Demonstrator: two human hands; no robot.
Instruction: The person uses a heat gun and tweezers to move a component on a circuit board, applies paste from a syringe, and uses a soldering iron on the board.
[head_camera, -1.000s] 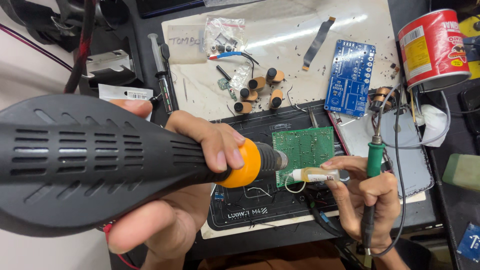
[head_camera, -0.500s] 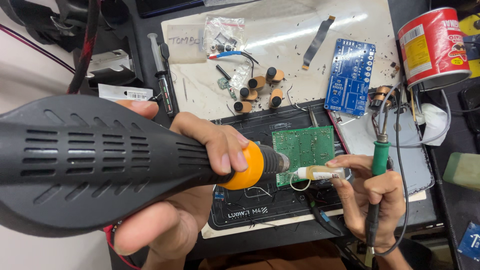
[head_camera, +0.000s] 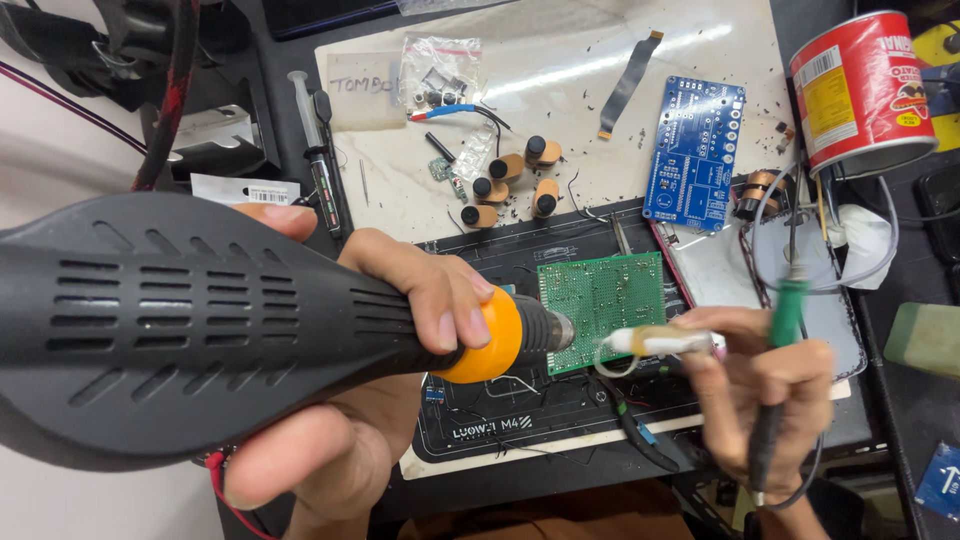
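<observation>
My left hand (head_camera: 400, 330) grips a large black hot-air gun (head_camera: 190, 330) with an orange collar (head_camera: 490, 335); its metal nozzle points at the lower left edge of a green circuit board (head_camera: 610, 295) lying on a black work mat (head_camera: 520, 420). My right hand (head_camera: 765, 390) holds a green-handled tool (head_camera: 785, 315) upright and pinches a white tube-like piece with a wire loop (head_camera: 650, 343) against the board's lower edge, close to the nozzle.
A blue circuit board (head_camera: 695, 155), several small brown capacitors (head_camera: 510, 185), a bag of parts (head_camera: 440, 85) and a flat ribbon cable (head_camera: 628, 85) lie on a white sheet beyond the mat. A red can (head_camera: 865, 90) stands at the far right, and a syringe (head_camera: 310, 130) lies at the left.
The hot-air gun's nozzle has shifted slightly right, closer to the board's edge. My right hand has risen a little with the green tool.
</observation>
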